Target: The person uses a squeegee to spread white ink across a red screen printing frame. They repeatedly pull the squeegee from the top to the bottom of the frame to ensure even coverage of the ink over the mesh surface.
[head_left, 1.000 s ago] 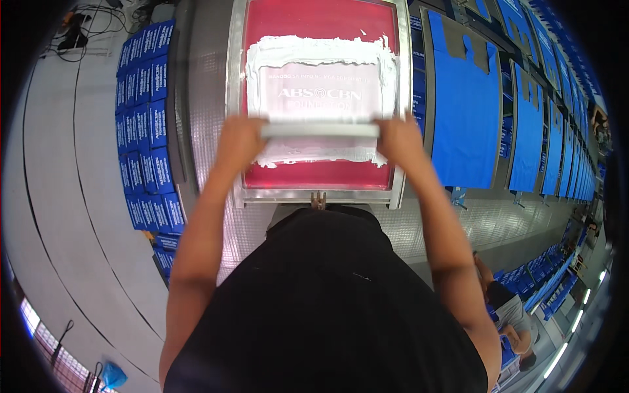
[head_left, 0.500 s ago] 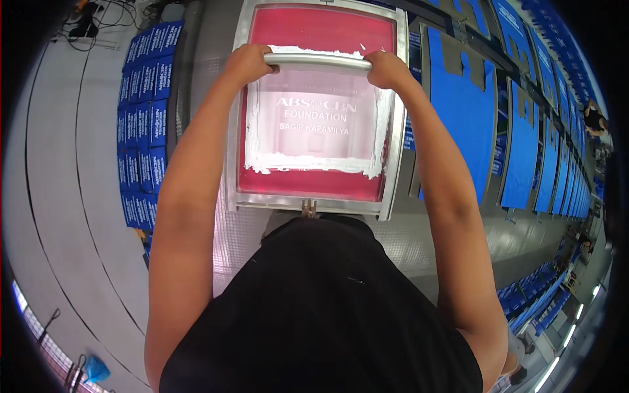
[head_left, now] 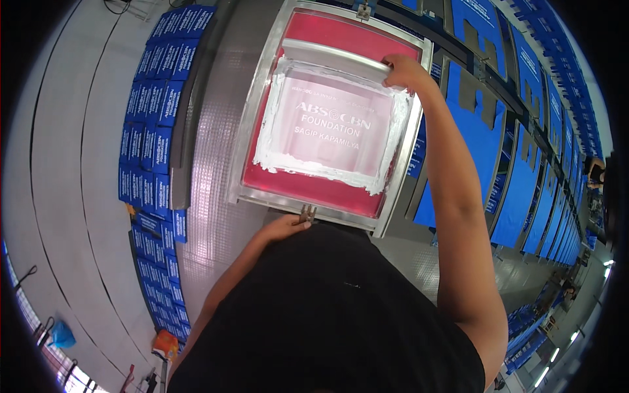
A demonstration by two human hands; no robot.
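Note:
A screen-printing frame [head_left: 262, 85] with metal sides lies in front of me, its red mesh [head_left: 288, 187] bordering a pale window with white lettering. Thick white ink [head_left: 301, 170] rings that window. Across its far side rests a squeegee [head_left: 334, 55] with a long metal handle, tilted down toward the right. My right hand [head_left: 406, 73] is closed round the squeegee's right end. Down at the frame's near edge, my left hand [head_left: 285, 227] is closed at a small forked metal bracket [head_left: 306, 213], its thumb against it; the other fingers are partly hidden.
Blue printed bags [head_left: 147, 111] lie in overlapping rows along the left. To the right, blue fabric panels [head_left: 472, 124] lie on a long row of boards. A metal clamp [head_left: 363, 10] sits at the frame's far edge. Another person [head_left: 595, 171] is far off at the right.
My left hand has let go of the squeegee and come down to the bracket at the near edge. My right hand keeps hold. The view has turned, so the frame now appears slanted.

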